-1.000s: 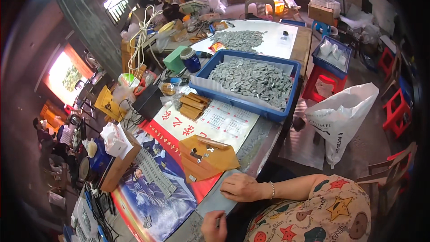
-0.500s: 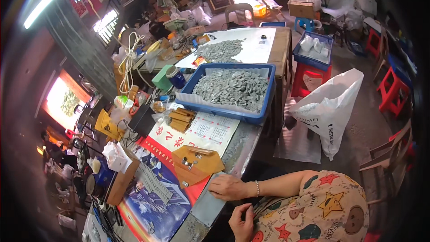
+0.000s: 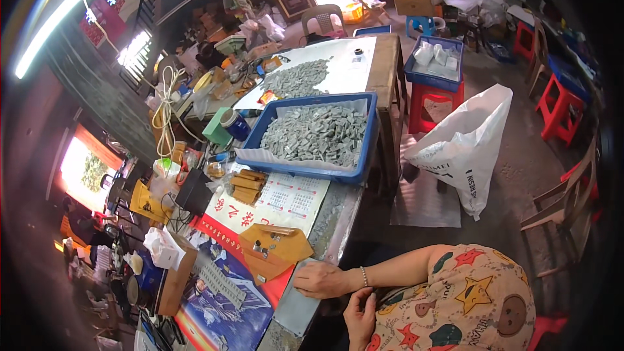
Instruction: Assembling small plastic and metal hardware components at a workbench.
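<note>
My right hand (image 3: 320, 279), with a beaded bracelet on its wrist, rests palm-down on a flat grey plate (image 3: 298, 309) at the table's near edge. Its fingers are curled, and their tips are hidden. Just below it is my left hand (image 3: 359, 318), fingers bent in and thumb against them; whatever they hold is too small or hidden. Beside the plate lies an open orange-brown folder-like sheet (image 3: 286, 242) with a few small shiny pieces on it. A long strip of small grey pieces (image 3: 221, 284) lies on the colourful poster (image 3: 253, 315).
A blue tray (image 3: 367, 146) heaped with grey chips stands farther along the table, beside brown bundled strips (image 3: 247, 187). More grey chips (image 3: 296, 78) lie on a white sheet. A white sack (image 3: 474, 149) and a red stool (image 3: 432, 107) stand on the right. Another person (image 3: 237, 3) sits far back.
The view has swung, so the scene sits farther left. My left hand has moved up closer to my right wrist; my right hand stays on the grey plate.
</note>
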`<state>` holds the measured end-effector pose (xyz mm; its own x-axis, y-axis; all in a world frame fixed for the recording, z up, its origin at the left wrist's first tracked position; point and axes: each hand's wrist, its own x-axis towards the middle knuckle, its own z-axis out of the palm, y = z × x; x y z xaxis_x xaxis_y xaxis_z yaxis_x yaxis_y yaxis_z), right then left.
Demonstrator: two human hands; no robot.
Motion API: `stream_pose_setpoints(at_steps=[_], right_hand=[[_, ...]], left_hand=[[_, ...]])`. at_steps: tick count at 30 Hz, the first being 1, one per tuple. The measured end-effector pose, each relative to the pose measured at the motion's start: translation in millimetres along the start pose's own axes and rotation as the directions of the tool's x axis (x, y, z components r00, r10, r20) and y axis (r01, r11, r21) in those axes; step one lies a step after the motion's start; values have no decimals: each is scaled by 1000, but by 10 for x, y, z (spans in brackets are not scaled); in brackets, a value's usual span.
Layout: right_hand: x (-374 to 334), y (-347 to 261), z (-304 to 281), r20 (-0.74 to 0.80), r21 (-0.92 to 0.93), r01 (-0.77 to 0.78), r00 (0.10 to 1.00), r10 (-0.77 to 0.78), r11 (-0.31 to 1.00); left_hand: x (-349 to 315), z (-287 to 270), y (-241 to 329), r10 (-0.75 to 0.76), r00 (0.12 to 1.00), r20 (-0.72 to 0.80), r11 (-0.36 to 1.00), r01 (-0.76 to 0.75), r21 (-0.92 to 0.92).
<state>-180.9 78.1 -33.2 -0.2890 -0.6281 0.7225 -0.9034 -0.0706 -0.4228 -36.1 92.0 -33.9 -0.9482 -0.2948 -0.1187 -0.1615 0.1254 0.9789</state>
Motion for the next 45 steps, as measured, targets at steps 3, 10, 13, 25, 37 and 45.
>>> stream_pose_setpoints(at_steps=[3, 10, 13, 25, 37, 45], right_hand=[[-11, 14, 28, -31, -13, 15, 999, -15, 1000], [10, 17, 33, -40, -9, 18, 999, -19, 1000], [18, 30, 49, -16, -25, 16, 1000, -17, 1000], [60, -10, 6, 1, -37, 20, 1000, -20, 999], [80, -37, 40, 57, -59, 1, 998, 3, 998], [52, -7, 31, 63, -68, -12, 998, 16, 998]], left_hand=[[2, -2, 72, -2, 1000, 13, 1000, 2, 22], [7, -11, 29, -36, 999, 28, 999, 36, -3], [11, -5, 33, 2, 999, 39, 1000, -3, 13], [43, -51, -33, 94, 996, 5, 996, -94, 2], [-1, -220, -169, 47, 997, -63, 998, -50, -43], [-10, -248, -90, 28, 999, -36, 998, -30, -50]])
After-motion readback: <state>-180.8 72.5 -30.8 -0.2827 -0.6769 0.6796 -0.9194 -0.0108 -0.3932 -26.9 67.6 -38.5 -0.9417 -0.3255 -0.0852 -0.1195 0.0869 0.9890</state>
